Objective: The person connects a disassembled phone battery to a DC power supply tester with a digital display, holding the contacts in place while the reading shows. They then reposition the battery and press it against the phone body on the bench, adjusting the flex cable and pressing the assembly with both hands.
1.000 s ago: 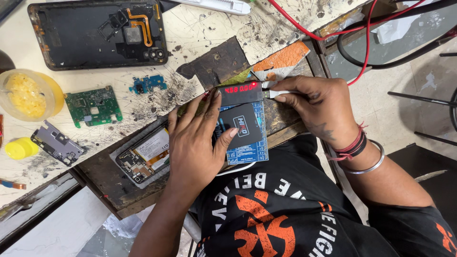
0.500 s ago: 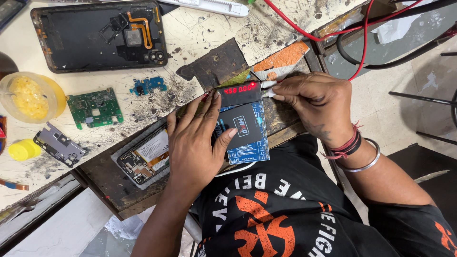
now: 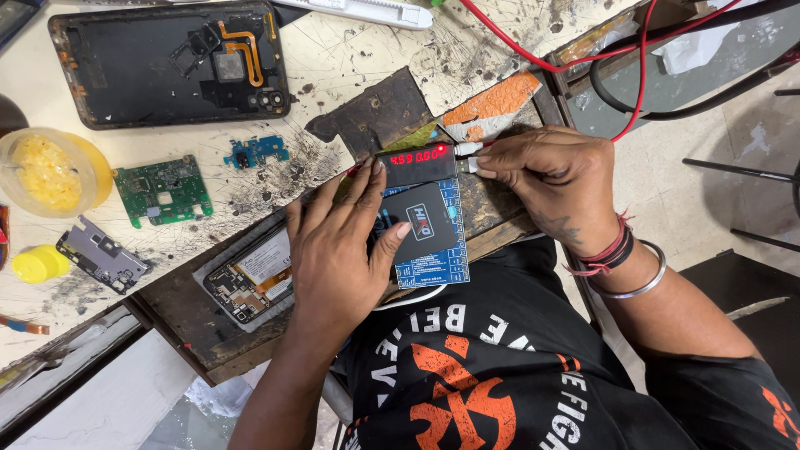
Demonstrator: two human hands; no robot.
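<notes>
Head view: left hand point(image 3: 337, 250) lies flat, pinning the blue tester board point(image 3: 429, 225) at the surface point(image 3: 350, 50) edge; right hand point(image 3: 550, 179) pinches the white plug point(image 3: 468, 150) at its lit display. Connection looks made; green circuit board point(image 3: 162, 190) waits untouched.

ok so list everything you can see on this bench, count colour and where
tester board: one, blue and black with a lit red display, bench front edge
white plug: one, at the display's right end
phone back shell: one, black, top left
green circuit board: one, left of centre
small blue board: one, below the shell
opened phone: one, beside the left wrist
metal bracket: one, grey, far left
yellow tub: one, left edge
red wire: one, top right
left hand: flat on the tester
right hand: pinching the plug
</notes>
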